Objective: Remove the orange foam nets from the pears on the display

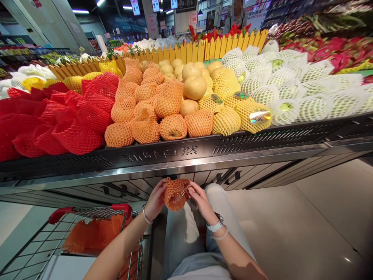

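Both hands hold one orange foam net sleeve (176, 195) over my lap, its mouth spread and turned toward me; no fruit shows inside. My left hand (157, 199) grips the sleeve's left edge, and my right hand (200, 197) pinches its right edge. Ahead on the display stand several pears in orange foam nets (173, 126). Bare yellow-brown pears (194, 87) are piled behind them. More orange net sleeves (96, 233) lie in the shopping cart at my lower left.
A black ledge with a metal edge (204, 160) runs along the display front. Red-netted fruit (81, 126) sits left, yellow-netted fruit (227, 120) and white-netted fruit (287, 111) right. The wire shopping cart (27, 258) stands by my left arm. A person (234, 17) is beyond the yellow fence (233, 44).
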Demonstrator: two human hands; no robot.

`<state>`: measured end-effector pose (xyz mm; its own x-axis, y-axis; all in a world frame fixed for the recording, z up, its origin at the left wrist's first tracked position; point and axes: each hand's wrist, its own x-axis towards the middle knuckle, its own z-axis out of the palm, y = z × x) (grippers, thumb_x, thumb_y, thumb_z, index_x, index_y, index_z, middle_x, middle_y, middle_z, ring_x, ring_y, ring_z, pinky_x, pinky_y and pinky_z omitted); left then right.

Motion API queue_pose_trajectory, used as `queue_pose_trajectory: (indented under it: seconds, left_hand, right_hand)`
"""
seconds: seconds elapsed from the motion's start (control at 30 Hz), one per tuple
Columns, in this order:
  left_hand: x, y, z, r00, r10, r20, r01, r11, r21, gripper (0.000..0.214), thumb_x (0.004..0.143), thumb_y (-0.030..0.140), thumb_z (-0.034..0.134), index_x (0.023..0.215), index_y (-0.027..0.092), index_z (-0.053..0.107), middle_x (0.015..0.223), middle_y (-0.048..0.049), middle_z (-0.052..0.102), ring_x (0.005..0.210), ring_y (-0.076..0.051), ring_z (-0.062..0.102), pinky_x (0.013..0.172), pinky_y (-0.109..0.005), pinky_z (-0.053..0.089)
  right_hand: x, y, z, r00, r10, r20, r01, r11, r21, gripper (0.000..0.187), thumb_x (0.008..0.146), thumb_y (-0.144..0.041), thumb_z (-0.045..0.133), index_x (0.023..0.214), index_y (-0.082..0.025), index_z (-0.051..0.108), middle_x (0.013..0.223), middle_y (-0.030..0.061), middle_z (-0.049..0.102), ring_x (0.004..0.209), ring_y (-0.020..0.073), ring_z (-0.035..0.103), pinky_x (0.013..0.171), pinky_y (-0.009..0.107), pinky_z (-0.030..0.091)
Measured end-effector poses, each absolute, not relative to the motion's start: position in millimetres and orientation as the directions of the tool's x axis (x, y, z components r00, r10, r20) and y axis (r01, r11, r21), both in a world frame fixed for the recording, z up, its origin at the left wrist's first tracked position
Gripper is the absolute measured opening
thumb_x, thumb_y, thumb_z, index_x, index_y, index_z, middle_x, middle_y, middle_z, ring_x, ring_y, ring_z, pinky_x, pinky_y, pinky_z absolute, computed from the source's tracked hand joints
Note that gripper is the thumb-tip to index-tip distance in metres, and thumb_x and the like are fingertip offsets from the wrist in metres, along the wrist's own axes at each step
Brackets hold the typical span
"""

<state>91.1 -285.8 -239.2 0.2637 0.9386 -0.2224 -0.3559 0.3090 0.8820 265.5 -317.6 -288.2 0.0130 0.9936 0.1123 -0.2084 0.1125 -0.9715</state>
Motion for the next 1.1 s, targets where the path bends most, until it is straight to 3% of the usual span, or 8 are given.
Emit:
queue_pose_trajectory:
  seconds: [0.17, 0.3, 0.43, 0.5, 0.67, 0.87, 1.0, 1.1]
  left_hand:
    - [96.1, -284.8, -246.8, 0.282, 0.88, -0.383, -0.43, 0.472, 0.77, 0.035, 0.064, 0.036, 0.079, 0.085, 0.013, 0.065, 0.075, -0.0024, 0.069, 0.068, -0.014, 0.063, 0.068, -0.024, 0.049]
    - [99.7, -284.2, -254.4, 0.27, 0.851, -0.451, -0.447, 0.526, 0.724, 0.036, 0.061, 0.039, 0.081, 0.079, 0.012, 0.066, 0.073, -0.003, 0.07, 0.066, -0.014, 0.063, 0.065, -0.024, 0.049]
    - [100.4, -285.2, -255.7, 0.166, 0.885, -0.435, -0.477, 0.459, 0.75, 0.041, 0.056, 0.036, 0.085, 0.087, 0.015, 0.068, 0.081, -0.0008, 0.072, 0.073, -0.013, 0.065, 0.072, -0.024, 0.048]
    - [99.5, -285.9, -255.0, 0.166, 0.9, -0.402, -0.471, 0.431, 0.77, 0.041, 0.058, 0.037, 0.083, 0.09, 0.016, 0.068, 0.084, -0.0007, 0.073, 0.078, -0.015, 0.065, 0.076, -0.026, 0.047]
    - [93.7, -289.5, -254.4, 0.336, 0.862, -0.38, -0.395, 0.496, 0.774, 0.033, 0.057, 0.036, 0.079, 0.084, 0.017, 0.071, 0.069, -0.0009, 0.069, 0.07, -0.017, 0.064, 0.069, -0.027, 0.046]
    - [96.8, -292.9, -257.2, 0.434, 0.804, -0.406, -0.169, 0.515, 0.84, 0.027, 0.059, 0.034, 0.077, 0.075, 0.015, 0.07, 0.065, -0.0009, 0.063, 0.062, -0.011, 0.056, 0.064, -0.024, 0.042]
    - [98.7, -292.0, -255.0, 0.558, 0.779, -0.284, 0.103, 0.274, 0.956, 0.027, 0.068, 0.039, 0.071, 0.078, 0.014, 0.066, 0.065, 0.0001, 0.059, 0.062, -0.012, 0.052, 0.061, -0.024, 0.04]
    - [92.9, -293.0, -251.9, 0.632, 0.775, 0.009, 0.283, -0.242, 0.928, 0.019, 0.08, 0.03, 0.057, 0.069, 0.015, 0.061, 0.066, -0.0011, 0.057, 0.064, -0.013, 0.051, 0.061, -0.024, 0.041]
  right_hand:
    - [250.0, -318.0, -293.4, -0.034, 0.999, -0.017, -0.355, -0.028, -0.935, 0.034, 0.085, -0.05, 0.054, 0.098, -0.021, 0.068, 0.091, 0.0056, 0.064, 0.087, 0.0187, 0.059, 0.08, 0.031, 0.051]
    - [241.0, -321.5, -297.3, 0.049, 0.995, -0.084, -0.461, -0.052, -0.886, 0.035, 0.087, -0.049, 0.05, 0.111, -0.024, 0.06, 0.102, 0.0079, 0.064, 0.092, 0.0204, 0.061, 0.084, 0.035, 0.05]
    - [244.7, -326.1, -300.8, 0.382, 0.908, 0.171, -0.134, 0.238, -0.962, 0.015, 0.084, -0.034, 0.059, 0.093, -0.022, 0.061, 0.091, 0.0043, 0.061, 0.085, 0.0176, 0.058, 0.081, 0.03, 0.047]
    - [248.0, -327.8, -300.2, 0.252, 0.922, 0.294, 0.019, 0.299, -0.954, 0.011, 0.085, -0.028, 0.056, 0.083, -0.02, 0.063, 0.082, 0.0033, 0.062, 0.078, 0.0166, 0.057, 0.075, 0.029, 0.047]
    - [253.7, -323.2, -295.6, 0.03, 0.97, 0.239, 0.008, 0.239, -0.971, 0.02, 0.087, -0.03, 0.052, 0.087, -0.016, 0.066, 0.069, 0.0008, 0.061, 0.063, 0.014, 0.054, 0.061, 0.025, 0.046]
    - [265.7, -320.2, -289.1, 0.013, 0.988, 0.156, -0.271, 0.154, -0.95, 0.052, 0.078, -0.043, 0.067, 0.124, -0.025, 0.052, 0.113, 0.0075, 0.064, 0.104, 0.0218, 0.061, 0.092, 0.033, 0.049]
    - [268.0, -322.8, -286.7, -0.143, 0.979, 0.147, -0.307, 0.097, -0.947, 0.062, 0.079, -0.046, 0.067, 0.132, -0.027, 0.042, 0.129, 0.0091, 0.055, 0.12, 0.0222, 0.052, 0.103, 0.035, 0.042]
    - [271.7, -321.8, -283.2, -0.273, 0.952, 0.139, -0.283, 0.058, -0.957, 0.064, 0.078, -0.046, 0.068, 0.132, -0.026, 0.041, 0.128, 0.0092, 0.055, 0.119, 0.022, 0.054, 0.104, 0.036, 0.041]
